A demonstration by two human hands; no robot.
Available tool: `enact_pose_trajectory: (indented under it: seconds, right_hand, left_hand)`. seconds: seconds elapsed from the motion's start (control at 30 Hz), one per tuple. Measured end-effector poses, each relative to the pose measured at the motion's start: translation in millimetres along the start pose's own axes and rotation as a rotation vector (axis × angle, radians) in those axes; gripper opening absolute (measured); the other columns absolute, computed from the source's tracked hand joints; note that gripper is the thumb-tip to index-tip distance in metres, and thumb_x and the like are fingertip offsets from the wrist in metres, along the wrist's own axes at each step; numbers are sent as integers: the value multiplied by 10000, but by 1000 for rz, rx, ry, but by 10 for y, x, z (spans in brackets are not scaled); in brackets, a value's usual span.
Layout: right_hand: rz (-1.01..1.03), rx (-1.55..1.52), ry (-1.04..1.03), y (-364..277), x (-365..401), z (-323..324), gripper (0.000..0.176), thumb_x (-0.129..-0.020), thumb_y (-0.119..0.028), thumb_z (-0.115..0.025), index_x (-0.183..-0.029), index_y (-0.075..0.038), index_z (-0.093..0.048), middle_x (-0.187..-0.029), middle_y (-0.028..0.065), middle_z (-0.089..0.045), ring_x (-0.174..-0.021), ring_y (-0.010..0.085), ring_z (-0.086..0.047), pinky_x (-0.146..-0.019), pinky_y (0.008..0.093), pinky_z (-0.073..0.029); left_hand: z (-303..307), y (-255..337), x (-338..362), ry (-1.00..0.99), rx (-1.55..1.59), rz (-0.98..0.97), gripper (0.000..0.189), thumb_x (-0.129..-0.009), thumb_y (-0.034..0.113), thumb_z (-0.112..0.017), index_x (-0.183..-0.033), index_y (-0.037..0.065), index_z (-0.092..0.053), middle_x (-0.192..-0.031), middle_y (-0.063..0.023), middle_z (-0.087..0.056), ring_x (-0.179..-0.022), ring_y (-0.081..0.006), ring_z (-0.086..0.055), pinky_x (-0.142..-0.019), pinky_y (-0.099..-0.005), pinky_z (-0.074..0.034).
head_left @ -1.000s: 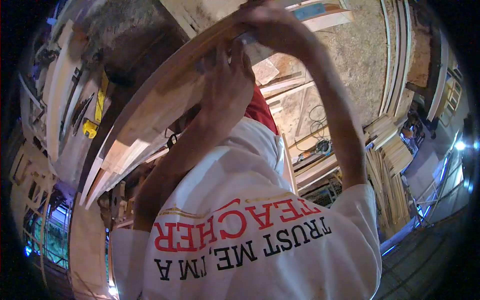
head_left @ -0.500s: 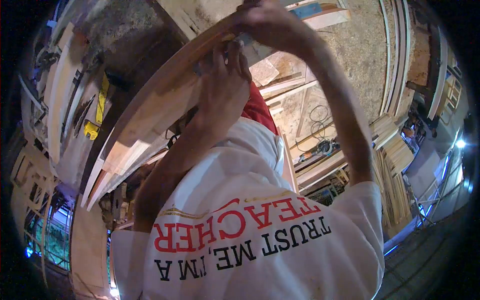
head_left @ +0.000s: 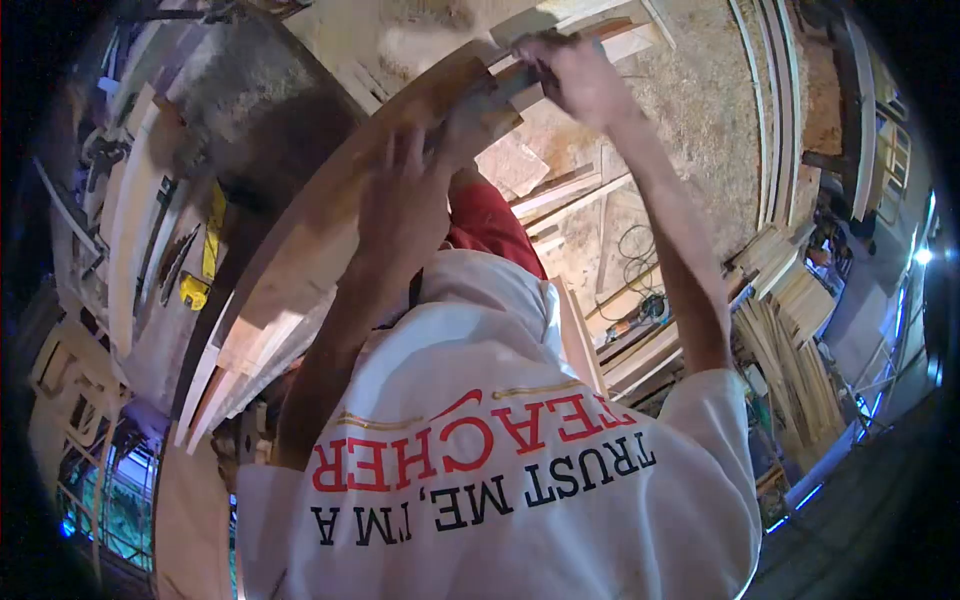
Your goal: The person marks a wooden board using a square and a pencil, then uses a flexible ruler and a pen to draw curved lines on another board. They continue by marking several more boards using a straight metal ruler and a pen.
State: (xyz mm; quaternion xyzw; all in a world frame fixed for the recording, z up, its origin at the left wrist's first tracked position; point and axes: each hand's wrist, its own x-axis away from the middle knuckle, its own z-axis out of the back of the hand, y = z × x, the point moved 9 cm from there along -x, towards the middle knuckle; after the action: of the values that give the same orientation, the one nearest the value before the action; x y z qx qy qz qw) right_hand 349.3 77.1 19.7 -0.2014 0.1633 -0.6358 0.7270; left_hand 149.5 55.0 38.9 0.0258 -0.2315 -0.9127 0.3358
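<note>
A long curved wooden board [head_left: 325, 200] runs from the lower left to the top centre. My left hand [head_left: 400, 200] is over its near side, with fingers smeared by motion, so their grip is unclear. At the upper right my right hand [head_left: 590, 85] has its fingers curled round something small and dark that I cannot make out. This hand is beside the board's far end, near other pale wood pieces [head_left: 635, 40]. Below the hands are red cloth [head_left: 497, 228] and a white printed shirt [head_left: 530, 400].
A yellow tool [head_left: 194, 291] lies on the left among wood strips. On the right are a stack of thin wood slats [head_left: 790, 370], long curved strips [head_left: 775, 120], and a power tool with a cable [head_left: 650, 308]. A bright lamp [head_left: 922, 256] shines at the far right.
My hands have moved apart: the left towards the lower left along the board, the right towards the lower right. More of the board's far end now shows between them.
</note>
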Motion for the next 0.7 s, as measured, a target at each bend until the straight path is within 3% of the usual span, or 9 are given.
enact_pose_trajectory:
  seconds: [0.07, 0.1, 0.13, 0.27, 0.37, 0.4, 0.5, 0.57, 0.7]
  right_hand:
    - [-11, 67, 88, -70, 256, 74, 201, -887, 36, -563, -1061, -33, -636, -953, 173, -693, -848, 395, -669, -736, 443, -537]
    - [-23, 125, 163, -87, 418, 139, 187, -892, 30, -555, -1048, -28, -640, -944, 175, -692, -845, 395, -670, -742, 440, -538]
    - [-21, 131, 169, -114, 577, 155, 187, -892, 30, -555, -1048, -28, -640, -944, 175, -692, -845, 395, -670, -742, 440, -538]
    - [-473, -27, 300, 241, 1406, 269, 182, -915, 18, -560, -1066, -15, -655, -952, 198, -703, -861, 362, -699, -770, 405, -546]
    - [-781, -209, 473, 282, 1965, 263, 151, -959, -20, -567, -1078, -9, -661, -909, 174, -702, -828, 283, -701, -775, 365, -543]
    - [-933, -353, 556, 331, 2182, 194, 132, -1002, -50, -557, -1067, -1, -661, -876, 141, -698, -798, 220, -695, -765, 334, -538]
    - [-945, -499, 735, 356, 2596, -56, 177, -1058, -113, -523, -1048, 9, -651, -845, 62, -653, -794, 117, -621, -758, 286, -511]
    - [-880, -631, 826, 354, 2735, -240, 176, -1058, -116, -528, -1030, 8, -650, -851, 21, -619, -783, 103, -564, -743, 270, -491]
    - [-940, -737, 925, 147, 2886, -345, 190, -1055, -132, -538, -998, 2, -659, -820, -17, -567, -721, 81, -485, -656, 241, -418]
  left_hand:
    - [47, -102, 143, -86, 269, 83, 655, -841, 82, -673, -1467, 81, -478, -1414, -189, -472, -1315, -418, -438, -1019, -554, -435]
    - [112, -140, 242, -81, 266, 76, 655, -841, 82, -673, -1467, 81, -478, -1414, -189, -472, -1315, -418, -438, -1019, -554, -435]
    - [190, -242, 369, -48, 234, 118, 815, -792, 108, -763, -1521, 117, -399, -1457, -211, -434, -1358, -432, -403, -1079, -552, -389]
    - [227, -944, 897, -30, 70, 341, 1257, -620, 212, -944, -1613, 126, -177, -1531, -238, -357, -1419, -458, -330, -1165, -576, -273]
    - [136, -1284, 1258, -97, -40, 402, 1401, -524, 258, -986, -1613, 95, -120, -1540, -260, -330, -1427, -466, -307, -1171, -581, -248]
    - [137, -1298, 1284, -89, -46, 393, 1401, -524, 258, -986, -1613, 95, -120, -1540, -260, -330, -1427, -466, -307, -1171, -581, -248]
    - [145, -1282, 1299, -89, 106, 417, 1365, -530, 292, -982, -1595, 76, -155, -1516, -248, -356, -1389, -441, -362, -1124, -564, -297]
    - [42, -1145, 1291, -141, -117, 310, 1336, -539, 272, -976, -1587, 71, -172, -1436, -257, -427, -1355, -447, -402, -1087, -570, -345]
    - [21, -1252, 1270, -52, -119, 249, 1247, -550, 246, -964, -1548, 59, -241, -1377, -247, -468, -1307, -447, -449, -1046, -590, -383]
